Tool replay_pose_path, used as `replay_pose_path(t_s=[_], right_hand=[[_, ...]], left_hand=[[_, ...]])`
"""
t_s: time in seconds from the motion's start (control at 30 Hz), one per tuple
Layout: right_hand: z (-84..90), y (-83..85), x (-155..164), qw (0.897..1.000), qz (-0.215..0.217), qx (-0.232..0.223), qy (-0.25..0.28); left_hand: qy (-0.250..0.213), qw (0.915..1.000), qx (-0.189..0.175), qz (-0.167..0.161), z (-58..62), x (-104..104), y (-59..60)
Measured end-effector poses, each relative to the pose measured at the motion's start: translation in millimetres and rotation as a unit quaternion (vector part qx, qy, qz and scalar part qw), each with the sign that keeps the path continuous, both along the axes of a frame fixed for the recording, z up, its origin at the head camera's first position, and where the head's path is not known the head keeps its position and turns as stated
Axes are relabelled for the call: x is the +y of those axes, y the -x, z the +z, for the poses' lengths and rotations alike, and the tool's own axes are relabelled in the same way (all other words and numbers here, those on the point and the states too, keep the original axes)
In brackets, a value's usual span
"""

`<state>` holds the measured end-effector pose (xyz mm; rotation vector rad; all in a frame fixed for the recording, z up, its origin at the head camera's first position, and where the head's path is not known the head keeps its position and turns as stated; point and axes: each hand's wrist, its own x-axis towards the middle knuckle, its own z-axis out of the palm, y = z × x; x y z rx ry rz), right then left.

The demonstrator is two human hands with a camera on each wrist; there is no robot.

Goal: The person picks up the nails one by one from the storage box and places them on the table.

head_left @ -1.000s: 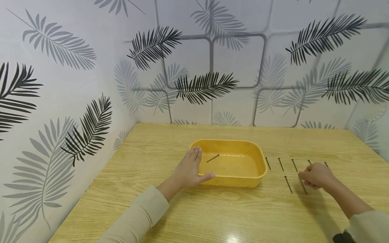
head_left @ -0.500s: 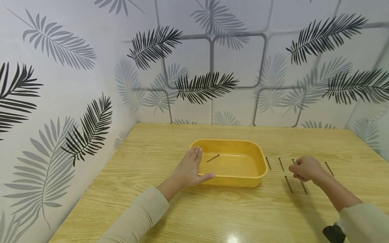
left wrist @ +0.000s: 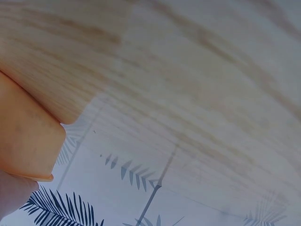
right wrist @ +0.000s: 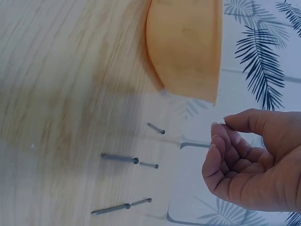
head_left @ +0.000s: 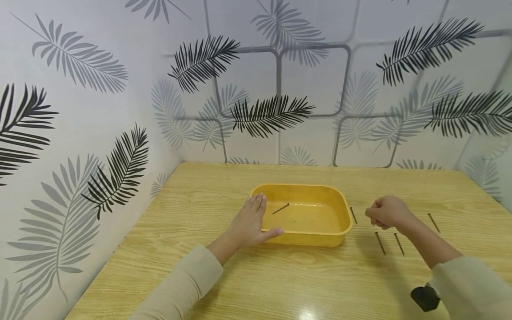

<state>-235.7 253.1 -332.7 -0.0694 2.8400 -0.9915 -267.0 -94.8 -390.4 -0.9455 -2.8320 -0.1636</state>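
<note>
Nails lie in a loose group on the wooden surface (head_left: 304, 275) to the right of a yellow plastic tray (head_left: 308, 240), and my right hand (head_left: 387, 212) hangs just above them. In the right wrist view I see that hand (right wrist: 251, 162) with its fingers (right wrist: 217, 141) curled inward and the thumb tip close to the forefinger; a thin grey nail (right wrist: 195, 145) shows by the fingertips, but I cannot tell for certain whether it is pinched there or lies on the surface beyond. From the head view I count one nail (head_left: 353, 215) just beside the tray's right wall, two more (head_left: 379, 243) side by side nearer to me, below the hand, and one (head_left: 434, 222) well apart on the far right. A single nail (head_left: 281, 208) lies aslant on the tray's floor, toward its left end. My left hand (head_left: 250, 224) rests against the tray's left end, fingers straight and together along the outer wall, the thumb stretched along the near rim. The left wrist view shows only a corner of the orange-yellow tray (left wrist: 28, 146) close up, blurred wood grain and the leaf-patterned wall (left wrist: 141, 188). Both forearms wear pale beige sleeves (head_left: 180, 284), and a small black object (head_left: 425, 298) sits at the right wrist.
</note>
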Motion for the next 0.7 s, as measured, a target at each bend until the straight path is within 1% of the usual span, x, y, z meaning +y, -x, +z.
replay_pose_path(t_s=[0.33,0.6,0.7], right_hand=[[11.1,4.5,-21.4,1.000,-0.001,0.009,0.008],[11.2,9.1,-40.3,0.999,-0.014,0.020,0.046],[10.8,11.1,-47.6,0.998,-0.011,0.021,0.054]], left_hand=[[-0.004,1.0000,-0.003,-0.001,0.5,-0.8,-0.8],[-0.002,1.0000,0.003,-0.001,1.7,-1.0,-1.6],[-0.002,1.0000,0.001,-0.001,2.0,-1.1,-2.3]])
